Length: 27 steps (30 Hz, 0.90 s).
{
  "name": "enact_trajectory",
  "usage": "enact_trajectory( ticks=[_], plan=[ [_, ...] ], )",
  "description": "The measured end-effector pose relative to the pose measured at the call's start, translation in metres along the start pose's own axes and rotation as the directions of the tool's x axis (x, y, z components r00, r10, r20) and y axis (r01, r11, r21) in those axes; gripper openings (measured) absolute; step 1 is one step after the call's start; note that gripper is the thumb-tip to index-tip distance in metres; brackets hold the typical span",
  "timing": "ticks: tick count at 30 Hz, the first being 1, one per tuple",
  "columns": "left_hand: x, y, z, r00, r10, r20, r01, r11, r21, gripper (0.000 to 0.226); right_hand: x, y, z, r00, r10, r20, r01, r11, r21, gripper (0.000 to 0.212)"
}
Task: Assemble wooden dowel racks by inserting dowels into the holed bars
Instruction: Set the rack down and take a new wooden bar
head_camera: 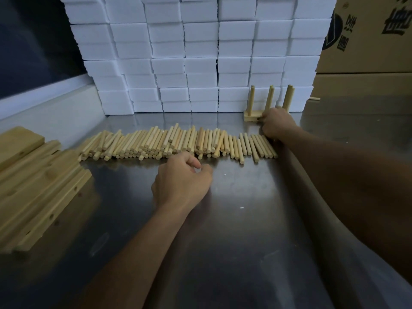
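A long row of loose wooden dowels (178, 142) lies across the steel table (234, 219). At the far right stands a holed bar (252, 115) with three upright dowels (269, 98) in it. My right hand (277, 124) grips that bar at its middle, and the bar's right end is hidden behind the hand. My left hand (181, 180) hovers just in front of the dowel row with its fingers curled. Nothing shows inside it. A stack of holed bars (42, 190) lies at the left.
White foam blocks (200, 52) form a wall behind the table. Cardboard boxes (365, 45) stand at the back right, with one stray dowel (314, 99) beside them. A thick wooden board (17, 144) lies at the far left.
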<state>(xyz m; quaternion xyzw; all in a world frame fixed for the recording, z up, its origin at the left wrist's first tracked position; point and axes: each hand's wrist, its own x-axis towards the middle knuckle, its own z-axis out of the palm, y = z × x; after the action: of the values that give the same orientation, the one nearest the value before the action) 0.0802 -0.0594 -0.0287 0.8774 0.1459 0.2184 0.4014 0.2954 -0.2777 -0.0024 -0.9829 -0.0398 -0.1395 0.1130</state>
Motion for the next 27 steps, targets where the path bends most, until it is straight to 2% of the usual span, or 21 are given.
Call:
enact_trajectory(
  ticks=[2,10,15,18,27],
  plan=[
    [0.0,0.0,-0.001,1.0,0.006,0.0,-0.006,1.0,-0.006,0.013,0.002,0.0,-0.001,1.0,0.017,0.008,-0.017,0.999,0.036,0.015],
    [-0.001,0.001,-0.001,1.0,0.011,0.006,-0.011,1.0,-0.007,0.013,0.001,0.004,-0.004,0.998,0.044,0.055,-0.052,0.987,0.153,0.028],
    [-0.001,0.001,-0.001,1.0,0.006,-0.001,-0.006,1.0,0.008,0.014,-0.008,0.003,-0.002,0.994,0.098,-0.05,-0.079,0.951,0.298,0.03],
    [-0.001,0.002,-0.002,1.0,0.0,-0.001,0.0,1.0,-0.003,0.013,-0.015,0.002,-0.005,0.986,0.156,-0.064,-0.121,0.916,0.383,0.026],
    [-0.009,0.008,-0.01,0.999,-0.036,0.016,0.038,0.99,-0.136,0.009,-0.056,-0.016,-0.028,0.984,0.137,-0.115,-0.077,0.905,0.419,0.024]
  ],
)
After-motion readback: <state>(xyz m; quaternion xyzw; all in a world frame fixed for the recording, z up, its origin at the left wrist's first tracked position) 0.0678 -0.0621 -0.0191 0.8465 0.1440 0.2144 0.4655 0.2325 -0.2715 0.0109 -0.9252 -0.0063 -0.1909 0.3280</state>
